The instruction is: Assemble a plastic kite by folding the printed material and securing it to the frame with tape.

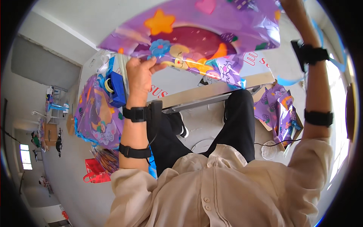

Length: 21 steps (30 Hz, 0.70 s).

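Observation:
A glossy purple plastic bag point(196, 32), printed with stars, flowers and cartoon animals, is lifted over the table point(170, 89) and leans across its far part. My left hand point(140, 73) pinches the bag's lower left edge, thumb toward the middle. Up at the bag's far right corner is my right hand point(291, 4), cut by the picture's top border, so its fingers do not show. Light-blue ribbon point(291, 81) hangs beside my right forearm. Under the bag's lower right part, another printed piece point(228, 70) with a cartoon face rests on the tabletop.
A blue tape dispenser point(117, 89) stands at the table's left end. Purple printed bags with blue edging point(100, 113) are heaped at the left, above a red bag point(96, 171). More purple bags point(278, 109) fill a cardboard box point(300, 125) at the right. A dark cable point(278, 143) runs near it.

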### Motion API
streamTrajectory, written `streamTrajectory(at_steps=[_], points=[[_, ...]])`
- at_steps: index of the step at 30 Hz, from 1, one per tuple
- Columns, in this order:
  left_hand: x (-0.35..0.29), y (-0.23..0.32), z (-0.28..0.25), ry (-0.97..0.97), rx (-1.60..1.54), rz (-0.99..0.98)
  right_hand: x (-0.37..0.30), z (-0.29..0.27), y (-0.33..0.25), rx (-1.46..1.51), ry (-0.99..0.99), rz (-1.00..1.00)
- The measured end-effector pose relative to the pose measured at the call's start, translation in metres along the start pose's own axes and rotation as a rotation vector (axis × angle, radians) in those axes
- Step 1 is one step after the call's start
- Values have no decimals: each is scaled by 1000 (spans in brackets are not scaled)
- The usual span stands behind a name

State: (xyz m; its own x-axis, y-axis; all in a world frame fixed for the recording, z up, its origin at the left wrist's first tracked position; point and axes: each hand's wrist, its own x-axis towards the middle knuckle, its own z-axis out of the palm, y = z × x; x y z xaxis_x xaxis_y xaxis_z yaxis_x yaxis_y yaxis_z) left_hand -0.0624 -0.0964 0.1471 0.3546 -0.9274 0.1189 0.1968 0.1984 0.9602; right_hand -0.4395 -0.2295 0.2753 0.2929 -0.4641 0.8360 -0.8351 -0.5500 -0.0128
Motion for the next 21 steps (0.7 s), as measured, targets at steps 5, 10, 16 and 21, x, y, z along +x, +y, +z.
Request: streamTrajectory(at_steps=[5,10,16,21], points=[[-11,-72,-32,344,-290,-209,-121,69,-94,1059,-797,597],[-24,-136,-46,469,-358,-426,-238,138,-212,1951,-795,1690],[-52,-170,-82,493,-304,-580,-268,219,-205,1796,-69,2272],[-37,-168,-121,576,-230,-631,-269,231,-105,1608,12,2238]])
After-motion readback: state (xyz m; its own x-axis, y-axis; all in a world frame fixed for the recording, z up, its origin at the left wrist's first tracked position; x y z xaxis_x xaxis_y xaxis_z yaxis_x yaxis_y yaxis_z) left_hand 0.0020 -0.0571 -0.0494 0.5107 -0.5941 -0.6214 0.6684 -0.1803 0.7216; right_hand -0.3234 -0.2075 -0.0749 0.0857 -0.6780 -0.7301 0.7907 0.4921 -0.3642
